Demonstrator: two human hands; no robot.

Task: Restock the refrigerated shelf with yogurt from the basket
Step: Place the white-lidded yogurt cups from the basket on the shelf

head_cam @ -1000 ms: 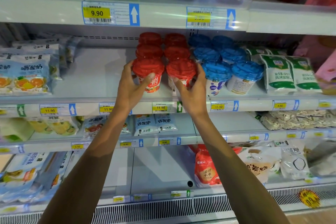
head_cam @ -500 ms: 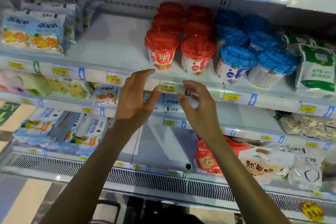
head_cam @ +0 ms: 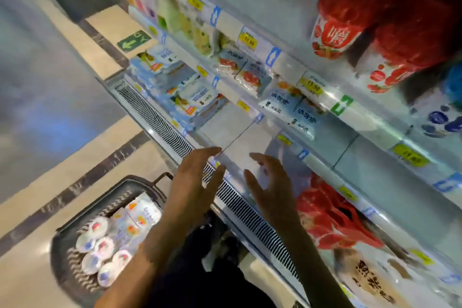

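Neither hand holds anything. The left hand (head_cam: pixel 192 177) and the right hand (head_cam: pixel 272 187) are held side by side, apart, palms turned towards each other, fingers straight and spread. No yogurt is touched by either. The step in hand is judged to be the gap between two placements: a fresh item has yet to be fetched.

The basket (head_cam: pixel 65 261) is seen below and to the left of the left hand, on the floor, partly crossed by the left forearm. Inside it, a cluster of small yogurt cups (head_cam: pixel 98 249) is seen from above, their round pale tops marked in red and blue. Just beyond them, nearer the left hand, flat pale packs (head_cam: pixel 140 212) with orange print are laid. The view is blurred, so no lettering can be read.

The next move is judged to call for a reach down and left into the basket, one cup or a pair being gripped round the sides, then a lift up and to the right. The refrigerated shelf (head_cam: pixel 370 124) is well above and right of the right hand. Red-lidded yogurt cups (head_cam: pixel 335 32) are already ranged at its front edge, so care will be needed not to knock that front row. Bare shelf floor is visible to their left.
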